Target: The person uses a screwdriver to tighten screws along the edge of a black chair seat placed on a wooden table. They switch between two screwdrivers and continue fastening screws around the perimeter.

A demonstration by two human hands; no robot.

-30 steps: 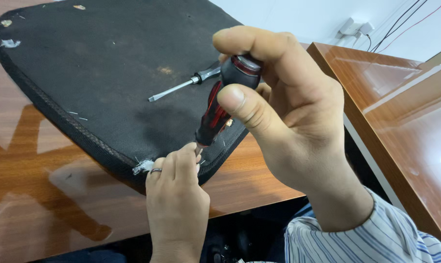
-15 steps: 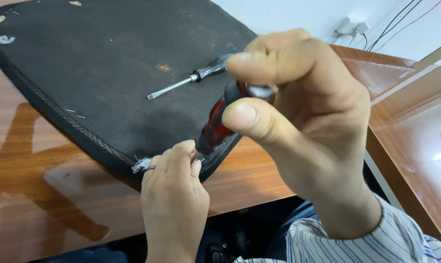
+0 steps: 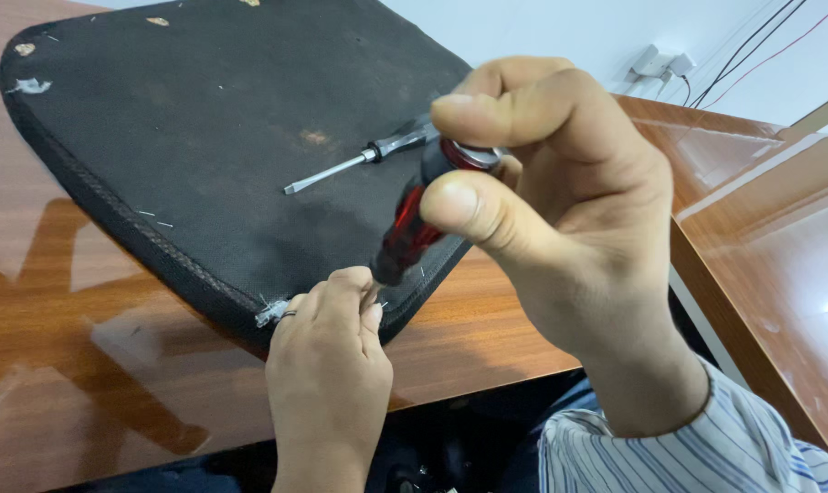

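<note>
The right hand (image 3: 560, 228) wraps its fingers tightly around the red-and-black screwdriver (image 3: 414, 228), which tilts down to the near edge of the black seat cushion (image 3: 204, 137) lying on the wooden table (image 3: 85, 365). The left hand (image 3: 327, 365) pinches its fingertips closed at the screwdriver's tip. 1 second screwdriver (image 3: 359, 157) rests loose on the cushion.

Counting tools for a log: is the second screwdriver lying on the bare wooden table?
No, the second screwdriver lies on top of the black cushion, not on the wooden table.
</note>
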